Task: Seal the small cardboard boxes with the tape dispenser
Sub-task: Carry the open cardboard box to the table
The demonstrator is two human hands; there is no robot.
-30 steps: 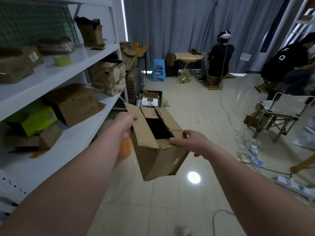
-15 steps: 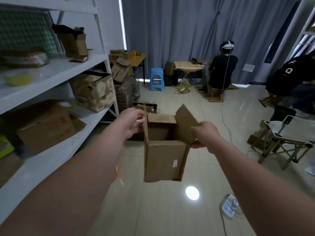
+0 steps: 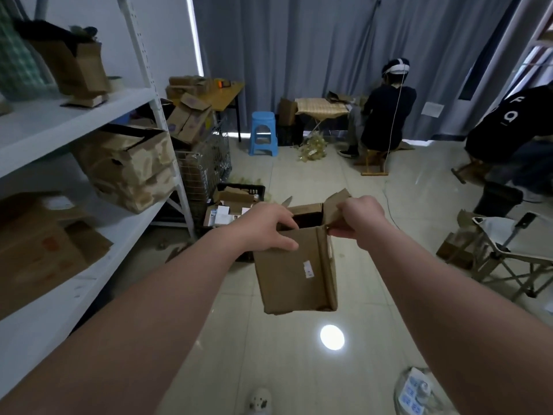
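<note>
floor by my feet: shoe (image 3: 259, 399) and a power strip (image 3: 414, 395), so don't drop anything here
L hand (image 3: 266, 227): fingers curled over the near top edge of the box (image 3: 296, 271), thumb on its front face. Firm hold, carrying most of the weight imo
R hand (image 3: 359, 218): pinching the flap (image 3: 333, 206) on the right side, which stands up
box: up in the air between both hands, over the floor tiles, top open, dark inside, small white sticker (image 3: 308, 269) on the front
step, my guess: closing flaps before any tape goes on, so early days
doing it well: fold the R flap down flat, then the rest so the edges meet flush w/ no gap. Brace w/ the L thumb so the box doesn't twist. I'd set it on smth flat first, e.g. the shelf (image 3: 45, 319) just to the left
tape dispenser: can't spot it tbh. Small orange thing (image 3: 224, 83) on the far table (image 3: 223, 94), too blurry to call
further back: crate (image 3: 239, 188) w/ more boxes, blue stool (image 3: 263, 133), seated person (image 3: 386, 115) by the curtain
</note>
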